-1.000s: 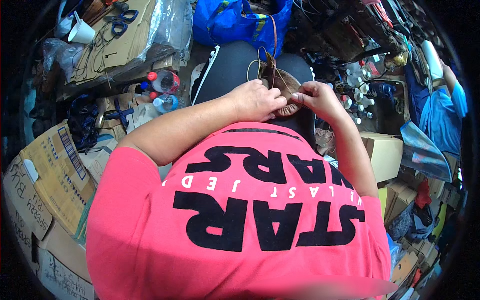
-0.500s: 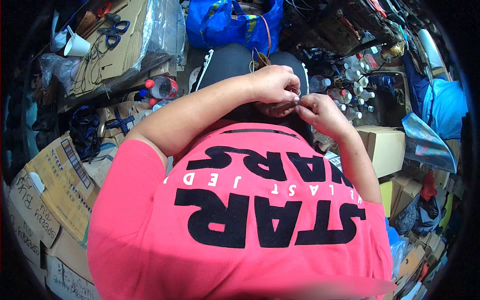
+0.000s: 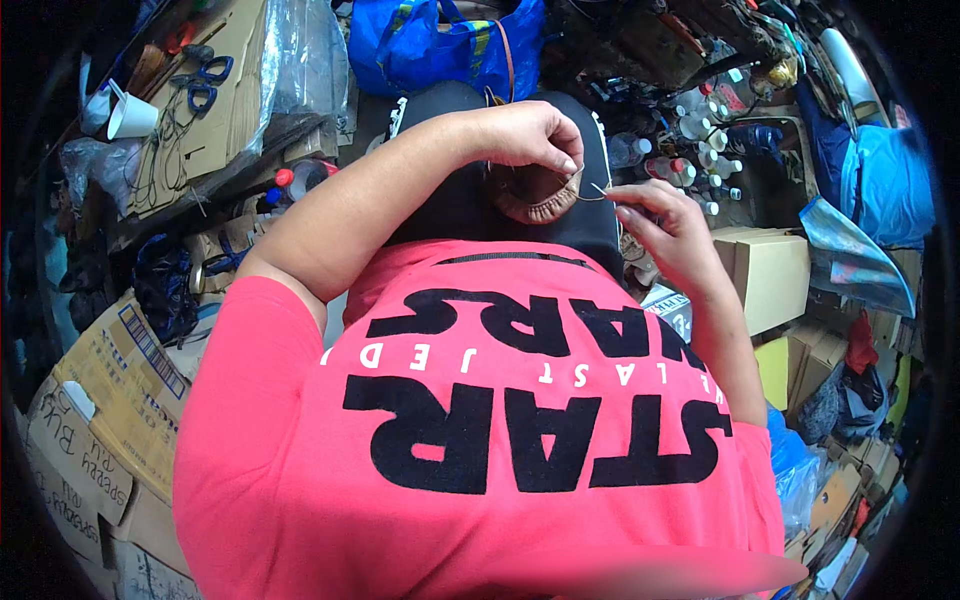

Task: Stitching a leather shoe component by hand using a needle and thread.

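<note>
A brown leather piece with a gathered, pleated rim, apparently a shoe upper (image 3: 538, 208), rests between my knees in dark trousers. My left hand (image 3: 530, 138) comes over its far side, thumb and fingers pinched together at the rim. Whatever those fingertips grip is too small to make out. Just right of the piece, my right hand (image 3: 665, 222) pinches a thin pale thread (image 3: 590, 198) between thumb and forefinger. A short bend of it shows between the fingertips and the pleated edge; whether a needle is on it cannot be seen.
A blue bag (image 3: 445, 55) stands beyond my knees. Several plastic bottles (image 3: 700, 140) crowd the right side, near a cardboard box (image 3: 765, 285). To the left, blue-handled scissors (image 3: 208, 85) and a white cup (image 3: 132, 117) lie by stacked cardboard (image 3: 205, 140). Written-on boxes (image 3: 120, 390) fill the lower left.
My hands, close together before, are now apart. The right one has drawn off to the right with the thread, and more of the pleated rim shows. The view has shifted slightly.
</note>
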